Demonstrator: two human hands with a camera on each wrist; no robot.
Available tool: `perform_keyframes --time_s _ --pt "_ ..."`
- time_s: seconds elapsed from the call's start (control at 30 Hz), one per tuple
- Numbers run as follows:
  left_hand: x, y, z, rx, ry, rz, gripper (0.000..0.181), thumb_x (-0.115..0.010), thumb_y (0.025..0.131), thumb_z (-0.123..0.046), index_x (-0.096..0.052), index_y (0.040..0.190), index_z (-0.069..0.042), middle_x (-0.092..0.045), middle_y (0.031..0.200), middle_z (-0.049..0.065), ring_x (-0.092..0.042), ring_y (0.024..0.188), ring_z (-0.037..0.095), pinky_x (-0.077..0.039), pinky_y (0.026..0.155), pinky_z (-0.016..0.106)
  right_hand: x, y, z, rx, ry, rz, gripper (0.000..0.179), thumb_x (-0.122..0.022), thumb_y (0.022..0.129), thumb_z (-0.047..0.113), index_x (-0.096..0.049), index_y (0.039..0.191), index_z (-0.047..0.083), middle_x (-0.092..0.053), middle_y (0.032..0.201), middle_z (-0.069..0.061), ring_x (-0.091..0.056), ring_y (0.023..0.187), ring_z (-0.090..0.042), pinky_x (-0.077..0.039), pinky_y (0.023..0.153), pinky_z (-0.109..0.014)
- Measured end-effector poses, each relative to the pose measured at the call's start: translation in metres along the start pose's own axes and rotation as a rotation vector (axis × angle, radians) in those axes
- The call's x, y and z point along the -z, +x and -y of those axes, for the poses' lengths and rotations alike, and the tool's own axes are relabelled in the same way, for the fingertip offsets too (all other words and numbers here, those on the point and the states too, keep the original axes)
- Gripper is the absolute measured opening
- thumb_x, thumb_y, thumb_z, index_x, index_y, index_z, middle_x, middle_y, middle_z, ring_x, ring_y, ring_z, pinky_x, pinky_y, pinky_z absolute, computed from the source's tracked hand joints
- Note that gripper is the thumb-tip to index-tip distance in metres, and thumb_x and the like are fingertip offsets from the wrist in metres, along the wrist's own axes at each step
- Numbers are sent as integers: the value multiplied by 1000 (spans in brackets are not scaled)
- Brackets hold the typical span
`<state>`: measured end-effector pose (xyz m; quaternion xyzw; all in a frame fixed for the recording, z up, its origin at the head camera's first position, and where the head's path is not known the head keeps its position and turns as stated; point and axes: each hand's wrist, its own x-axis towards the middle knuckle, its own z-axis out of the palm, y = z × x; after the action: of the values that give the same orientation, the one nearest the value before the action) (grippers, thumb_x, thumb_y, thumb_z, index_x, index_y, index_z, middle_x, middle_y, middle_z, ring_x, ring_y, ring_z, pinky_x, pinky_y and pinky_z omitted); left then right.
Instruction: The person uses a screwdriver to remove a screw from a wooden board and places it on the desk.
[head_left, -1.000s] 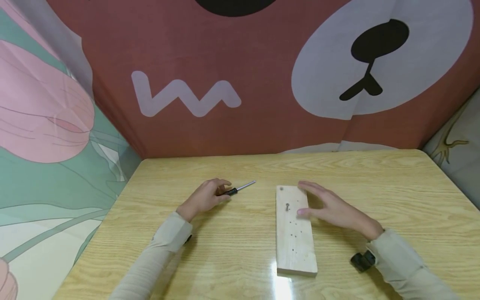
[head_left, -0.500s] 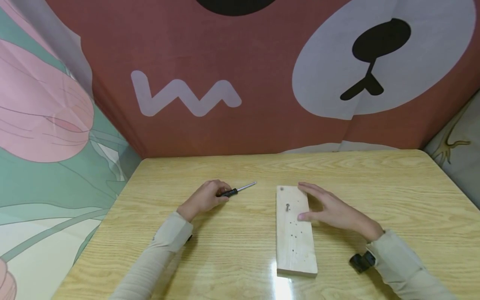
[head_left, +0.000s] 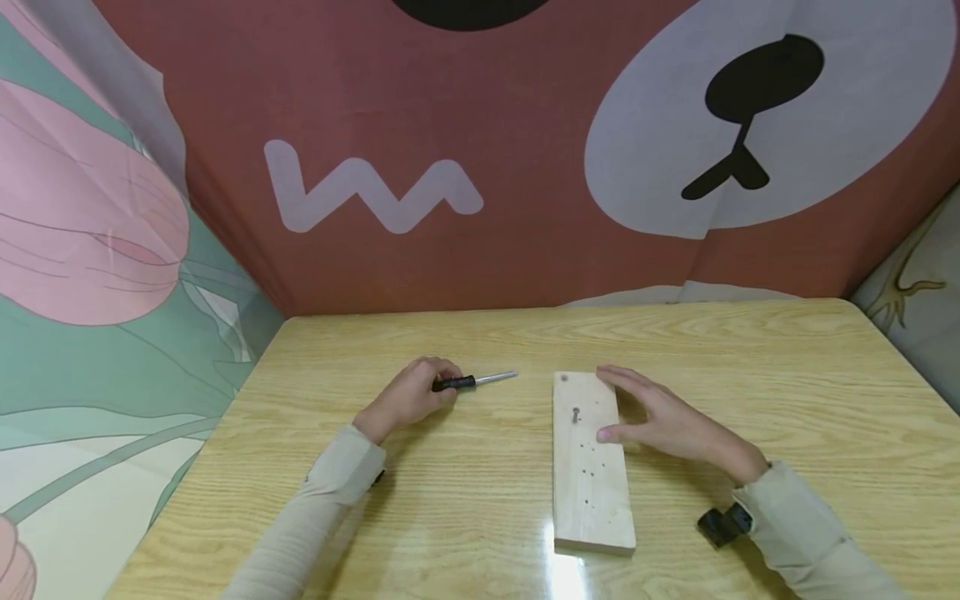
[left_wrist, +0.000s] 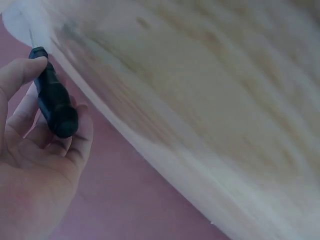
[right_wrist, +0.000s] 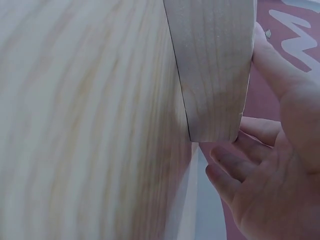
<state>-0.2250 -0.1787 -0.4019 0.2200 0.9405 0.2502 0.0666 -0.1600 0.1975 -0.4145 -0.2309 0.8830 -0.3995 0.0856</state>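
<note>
Crosswise, the left hand [head_left: 412, 394] grips a screwdriver [head_left: 465, 382], metal shaft [head_left: 495, 377] rightward. The spread right hand [head_left: 667, 418] touches a wooden board [head_left: 592, 521].

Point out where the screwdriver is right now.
In the head view, the screwdriver is held by the left hand, near the middle of the picture, left of the wooden board.

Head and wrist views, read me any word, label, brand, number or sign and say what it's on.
There are none that I can read in any view.
Black-handled screwdriver with a metal shaft, partly covered by the left hand: no lettering I can make out.
Pale rectangular wooden board: small dark holes, no writing visible.
Red printed backdrop: a white zigzag, a drawn shape rather than readable text.
</note>
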Motion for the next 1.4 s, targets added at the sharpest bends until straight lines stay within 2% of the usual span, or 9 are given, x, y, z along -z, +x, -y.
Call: perform_keyframes --time_s 0.13,0.27,0.47,0.63,0.93,1.2,1.4 --pt "3 -1 2 16 -20 -25 24 -71 92 -10 -69 115 -7 -69 109 7 -57 90 17 -49 77 32 0 1 0 3 16 3 90 -75 87 42 -30 154 1 -26 161 -22 -24 147 -46 -30 111 -70" --pt "8 -1 1 -1 -35 -53 23 -70 92 -9 -69 115 -7 -69 113 9 -60 93 19 -52 80 35 0 0 1 5 28 7 89 -74 88 42 -30 154 1 -24 161 -23 -23 147 -48 -30 110 -71" --pt "20 -3 -6 -19 -76 -94 20 -69 93 -10 -70 113 -8 -68 114 9 -62 97 21 -54 83 39 0 -1 0 -16 66 9 89 -75 88 41 -30 154 2 -23 162 -23 -23 147 -47 -30 110 -71" --pt "27 -5 -13 -20 -121 -100 19 -69 94 -14 -69 113 -11 -67 113 6 -64 97 20 -56 84 39 0 -1 0 -22 69 8 88 -75 88 40 -30 154 3 -23 162 -22 -25 147 -46 -31 109 -70" --pt "32 -8 -22 -105 -178 -163 17 -71 92 -13 -72 109 -11 -70 110 6 -67 91 17 -57 75 31 -1 -2 0 -19 56 -2 87 -75 88 40 -31 154 3 -23 161 -22 -24 147 -47 -31 108 -72" --pt "32 -11 -31 -136 -224 -232 15 -75 89 -14 -73 104 -14 -71 105 3 -66 83 14 -57 68 27 -3 -3 0 -28 43 -21 91 -75 87 43 -29 154 2 -23 161 -23 -24 147 -46 -30 110 -71" --pt "32 -11 -39 -168 -262 -256 15 -76 88 -14 -73 103 -15 -72 105 3 -69 84 12 -58 68 25 -2 -6 2 -22 26 -39 91 -75 87 43 -30 154 1 -24 161 -23 -26 146 -47 -31 109 -71"
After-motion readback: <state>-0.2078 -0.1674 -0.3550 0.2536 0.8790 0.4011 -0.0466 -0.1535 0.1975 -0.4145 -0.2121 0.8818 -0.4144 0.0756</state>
